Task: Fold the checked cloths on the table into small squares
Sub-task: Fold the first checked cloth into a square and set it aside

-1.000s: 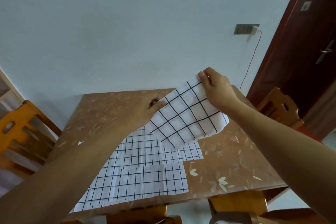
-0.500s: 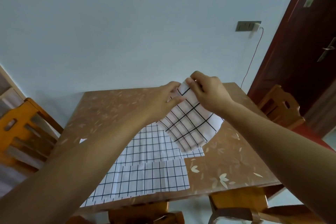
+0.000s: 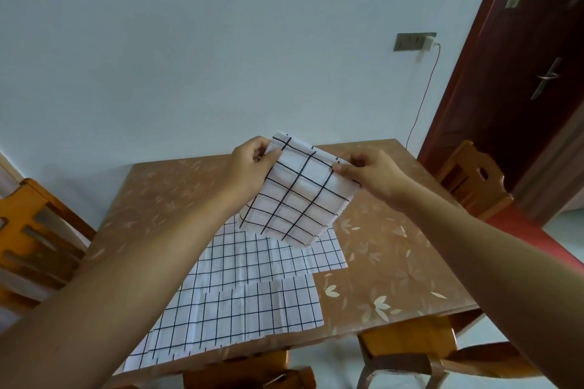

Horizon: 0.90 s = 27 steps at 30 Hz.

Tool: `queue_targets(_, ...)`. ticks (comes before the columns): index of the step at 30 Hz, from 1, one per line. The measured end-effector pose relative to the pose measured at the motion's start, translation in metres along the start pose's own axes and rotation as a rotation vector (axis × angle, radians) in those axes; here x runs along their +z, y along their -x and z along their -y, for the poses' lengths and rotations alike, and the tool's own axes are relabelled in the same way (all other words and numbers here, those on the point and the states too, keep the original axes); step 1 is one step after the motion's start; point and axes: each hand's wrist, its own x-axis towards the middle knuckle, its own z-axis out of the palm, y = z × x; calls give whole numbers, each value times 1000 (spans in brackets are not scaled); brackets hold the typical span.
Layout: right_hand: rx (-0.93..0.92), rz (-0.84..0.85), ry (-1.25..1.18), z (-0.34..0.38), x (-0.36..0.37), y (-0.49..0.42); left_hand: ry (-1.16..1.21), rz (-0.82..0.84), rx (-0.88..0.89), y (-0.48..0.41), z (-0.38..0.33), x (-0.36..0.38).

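The checked cloth [image 3: 297, 199], folded small, hangs above the middle of the table [image 3: 395, 262], my left hand [image 3: 249, 164] and right hand [image 3: 369, 170] each pinching a top corner to keep its edges square, I judge, while flat cloths [image 3: 252, 294] wait by the near-left corner.

I count one cloth [image 3: 294, 199] held up and at least two flat cloths [image 3: 252, 259] below. One table [image 3: 395, 262], four chairs [image 3: 38, 230], one door [image 3: 521, 73].
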Motion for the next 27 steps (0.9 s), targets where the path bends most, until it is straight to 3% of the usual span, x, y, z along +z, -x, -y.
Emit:
queue_targets(5,185,-120,-599,0,3,-4,142,-58,-33,0,-1,2)
queue_targets(9,274,12,-831,-2,12,-1,280,-116,-93,-3,-8,5)
queue_targets(15,323,198,-827,-19,21,10,580,-119,-298,-10,-20,7)
queue_targets(17,357,185,-805,-19,24,11,608,-89,-356,-12,-20,7)
queue_targets(22,391,84,-769,-17,21,7,571,235,-562,-2,2,6)
queue_targets(27,413,71,-758,-23,17,5,500,230,-579,10,18,15)
